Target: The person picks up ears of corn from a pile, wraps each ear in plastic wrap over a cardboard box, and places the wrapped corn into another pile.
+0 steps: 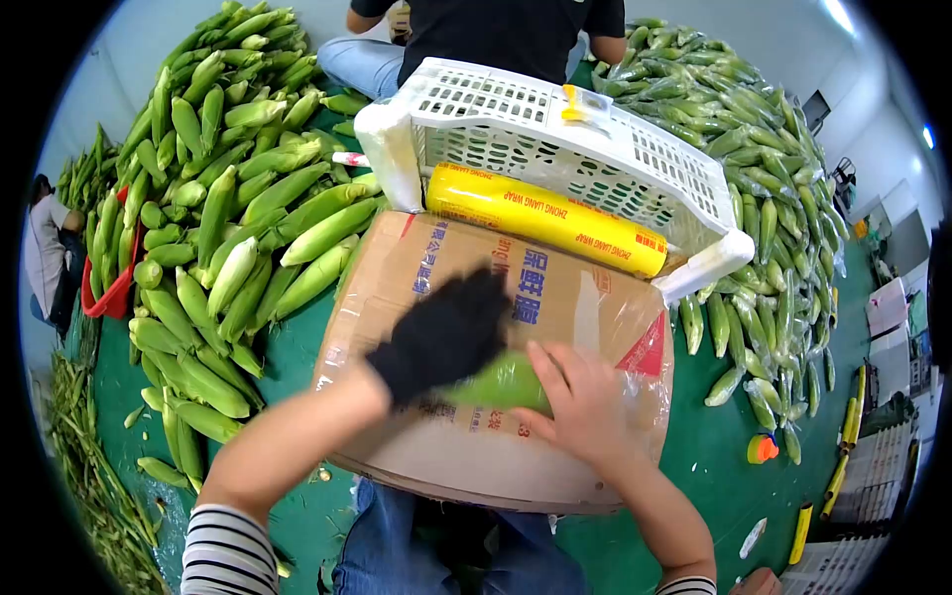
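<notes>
My left hand (443, 332), in a black glove, is blurred by motion above a green corn cob (501, 385); its fingers are too smeared to read. My bare right hand (578, 402) rests on the cob's right end, thumb and fingers around it. The cob lies on a cardboard box (397, 297) wrapped in clear film. Behind both hands, a yellow roll of wrap (545, 218) sits against a white perforated plastic crate (585, 129) standing on its side.
Unwrapped corn (218, 198) is heaped at the left beside a red basket (106, 297). Wrapped corn (783, 228) is piled at the right. One person (496, 35) sits beyond the crate, another (50, 248) at far left. An orange bottle (763, 449) stands on the green floor.
</notes>
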`<state>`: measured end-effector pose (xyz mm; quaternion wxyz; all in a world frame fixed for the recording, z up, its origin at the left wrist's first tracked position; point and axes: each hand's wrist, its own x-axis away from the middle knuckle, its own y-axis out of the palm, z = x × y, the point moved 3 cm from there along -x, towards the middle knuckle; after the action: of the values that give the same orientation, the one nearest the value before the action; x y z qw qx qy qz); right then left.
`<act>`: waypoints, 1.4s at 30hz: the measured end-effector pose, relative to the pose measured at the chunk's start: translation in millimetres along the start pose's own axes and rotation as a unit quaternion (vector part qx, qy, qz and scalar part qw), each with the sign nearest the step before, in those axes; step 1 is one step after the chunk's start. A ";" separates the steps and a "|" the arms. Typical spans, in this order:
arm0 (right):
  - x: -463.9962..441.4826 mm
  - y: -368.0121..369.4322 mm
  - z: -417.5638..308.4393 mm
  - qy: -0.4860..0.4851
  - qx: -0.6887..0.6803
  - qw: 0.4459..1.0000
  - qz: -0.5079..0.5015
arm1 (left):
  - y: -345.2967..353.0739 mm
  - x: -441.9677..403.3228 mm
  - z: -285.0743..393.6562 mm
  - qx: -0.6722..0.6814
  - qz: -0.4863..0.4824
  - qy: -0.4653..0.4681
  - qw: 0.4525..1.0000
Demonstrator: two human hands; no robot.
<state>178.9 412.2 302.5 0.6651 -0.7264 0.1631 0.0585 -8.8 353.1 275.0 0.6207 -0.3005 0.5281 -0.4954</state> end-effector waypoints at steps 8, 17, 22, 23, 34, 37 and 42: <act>-37.7 27.4 27.8 0.023 -0.070 0.997 -0.006 | 18.8 -95.5 -40.1 -0.032 -0.360 -0.085 0.929; 101.7 -38.1 -48.6 0.177 -0.350 0.869 -0.300 | 7.9 -70.9 -39.1 0.139 -0.157 -0.068 0.975; 118.4 -12.3 -34.5 0.462 -0.748 0.466 -0.099 | -12.7 -4.6 78.3 0.262 0.137 0.086 0.951; 111.1 -8.8 -33.7 0.448 -0.832 0.309 -0.111 | -11.7 -2.6 80.6 0.237 0.183 0.079 0.951; 59.2 13.3 -38.3 0.395 -0.788 0.423 -0.209 | -0.7 22.4 1.3 0.726 0.258 -0.314 0.555; 53.0 -15.8 -9.1 0.282 -0.388 0.875 -0.071 | 15.7 50.7 3.2 0.663 0.362 -0.365 0.544; 90.9 -67.1 11.9 0.315 -0.098 0.898 0.292 | 19.6 78.4 44.7 0.686 0.156 -0.386 0.597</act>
<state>287.0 413.6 337.3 0.4575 -0.6878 0.5626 0.0340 35.9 279.7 241.0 0.8577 0.1374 -0.2178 -0.4450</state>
